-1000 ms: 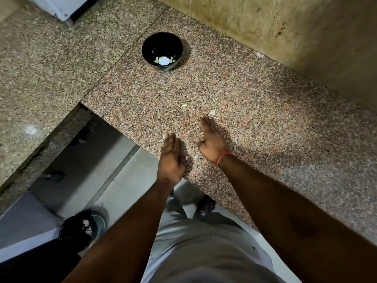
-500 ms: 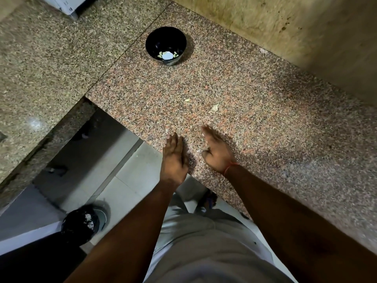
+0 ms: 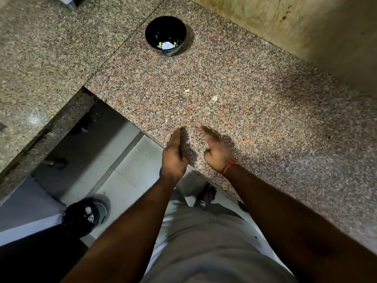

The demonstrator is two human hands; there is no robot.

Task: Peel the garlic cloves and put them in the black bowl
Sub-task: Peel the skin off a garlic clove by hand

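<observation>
A speckled pinkish granite counter (image 3: pixel 255 103) fills most of the view from above, with a stained beige wall (image 3: pixel 306 31) along its far edge and a grey tiled floor (image 3: pixel 130 170) showing below its near edge. On the floor to the lower left stands a dark bin (image 3: pixel 80 219) with pale scraps inside. The person's two bare forearms reach in from the bottom over light-coloured trousers. The left hand (image 3: pixel 173 156) sits at the counter's near edge, fingers straight and pressed together, turned on its side and holding nothing. The right hand (image 3: pixel 217 152), blurred, lies over the counter just beside it, with fingers stretched forward and close together and the thumb tucked; a red thread (image 3: pixel 229 167) circles its wrist. Well beyond the hands, near the far edge, the black bowl (image 3: pixel 165 35) holds several pale garlic cloves (image 3: pixel 166 45). Between bowl and hands lie two pale scraps of garlic skin (image 3: pixel 213 98), apart from each other.
</observation>
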